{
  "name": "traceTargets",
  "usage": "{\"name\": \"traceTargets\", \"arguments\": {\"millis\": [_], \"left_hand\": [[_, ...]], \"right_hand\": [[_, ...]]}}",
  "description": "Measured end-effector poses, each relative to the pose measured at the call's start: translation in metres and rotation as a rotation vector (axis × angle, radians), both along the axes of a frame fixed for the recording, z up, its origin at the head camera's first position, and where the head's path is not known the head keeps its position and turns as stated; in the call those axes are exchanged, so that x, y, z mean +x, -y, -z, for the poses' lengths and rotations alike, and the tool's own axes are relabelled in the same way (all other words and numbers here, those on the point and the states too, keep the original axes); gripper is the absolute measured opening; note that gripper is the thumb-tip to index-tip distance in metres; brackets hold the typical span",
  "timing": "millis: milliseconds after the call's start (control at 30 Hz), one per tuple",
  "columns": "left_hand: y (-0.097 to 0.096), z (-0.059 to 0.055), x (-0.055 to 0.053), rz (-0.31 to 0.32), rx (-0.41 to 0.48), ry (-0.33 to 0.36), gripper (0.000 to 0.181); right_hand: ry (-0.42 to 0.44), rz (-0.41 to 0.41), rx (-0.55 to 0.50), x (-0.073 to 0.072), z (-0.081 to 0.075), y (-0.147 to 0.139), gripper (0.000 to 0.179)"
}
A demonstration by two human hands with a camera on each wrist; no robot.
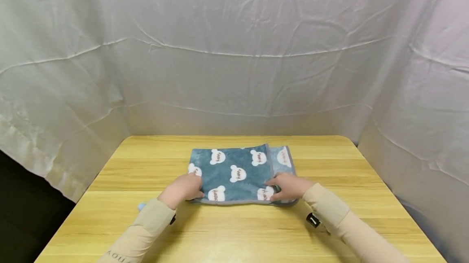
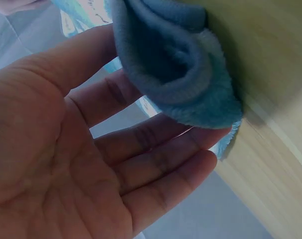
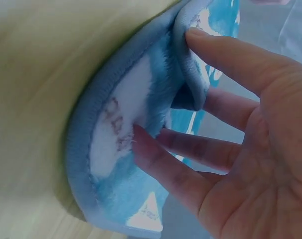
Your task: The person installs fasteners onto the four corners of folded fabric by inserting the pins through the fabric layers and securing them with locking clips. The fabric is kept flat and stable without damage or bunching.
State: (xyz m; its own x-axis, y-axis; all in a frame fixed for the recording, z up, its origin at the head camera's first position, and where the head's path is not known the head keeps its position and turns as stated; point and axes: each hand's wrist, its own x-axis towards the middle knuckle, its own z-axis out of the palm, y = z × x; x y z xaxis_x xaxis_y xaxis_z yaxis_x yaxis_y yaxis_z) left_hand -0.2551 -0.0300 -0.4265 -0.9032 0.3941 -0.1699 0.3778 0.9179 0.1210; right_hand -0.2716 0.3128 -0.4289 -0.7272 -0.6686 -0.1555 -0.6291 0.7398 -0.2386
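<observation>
A teal fleece towel with white bear heads and grey trim lies folded on the table, its top layer ending short of the layer below on the right. At its near left corner my left hand pinches the rounded fold, thumb on top and fingers beneath, as the left wrist view shows. My right hand holds the top layer's near right corner between thumb and index finger. In the right wrist view, the other fingers of that hand reach over the lower layer, which carries a white bear head with lettering.
The wooden table runs beneath the towel. Pale fabric curtains hang behind and at both sides. A small light blue object shows beside the left sleeve. A black wrist device hangs under the right sleeve.
</observation>
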Motion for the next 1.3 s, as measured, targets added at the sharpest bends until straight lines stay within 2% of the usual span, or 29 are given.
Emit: {"name": "traceTargets", "arguments": {"millis": [400, 567, 667, 800, 900, 967, 1000, 1100, 1200, 1300], "left_hand": [[0.005, 0.0, 0.015, -0.003, -0.003, 0.002, 0.04], [0.005, -0.001, 0.014, 0.001, 0.026, 0.037, 0.049], [0.004, -0.007, 0.01, -0.019, 0.052, 0.062, 0.051], [-0.003, -0.02, 0.005, -0.075, 0.061, 0.074, 0.049], [-0.011, -0.03, 0.002, -0.094, 0.079, 0.069, 0.033], [-0.016, -0.035, 0.0, -0.075, 0.109, 0.047, 0.022], [-0.018, -0.038, 0.0, -0.055, 0.126, 0.034, 0.022], [-0.027, -0.041, -0.004, 0.011, 0.159, -0.001, 0.035], [-0.039, -0.044, -0.004, 0.057, 0.185, -0.018, 0.035], [-0.054, -0.044, -0.004, 0.103, 0.181, -0.041, 0.035]], "right_hand": [[0.018, -0.017, 0.013, 0.013, 0.0, 0.003, 0.051], [0.035, -0.019, -0.002, 0.011, -0.003, 0.002, 0.051], [0.047, -0.041, -0.031, 0.006, -0.007, -0.002, 0.05], [0.076, -0.041, -0.059, -0.002, -0.015, -0.009, 0.049], [0.111, -0.014, -0.082, -0.008, -0.02, -0.019, 0.05], [0.119, -0.005, -0.106, -0.01, -0.025, -0.028, 0.05], [0.116, 0.0, -0.114, -0.01, -0.028, -0.032, 0.05], [0.096, 0.004, -0.135, -0.009, -0.039, -0.046, 0.046], [0.061, 0.013, -0.15, -0.006, -0.045, -0.062, 0.038], [0.027, 0.012, -0.165, -0.003, -0.044, -0.081, 0.025]]}}
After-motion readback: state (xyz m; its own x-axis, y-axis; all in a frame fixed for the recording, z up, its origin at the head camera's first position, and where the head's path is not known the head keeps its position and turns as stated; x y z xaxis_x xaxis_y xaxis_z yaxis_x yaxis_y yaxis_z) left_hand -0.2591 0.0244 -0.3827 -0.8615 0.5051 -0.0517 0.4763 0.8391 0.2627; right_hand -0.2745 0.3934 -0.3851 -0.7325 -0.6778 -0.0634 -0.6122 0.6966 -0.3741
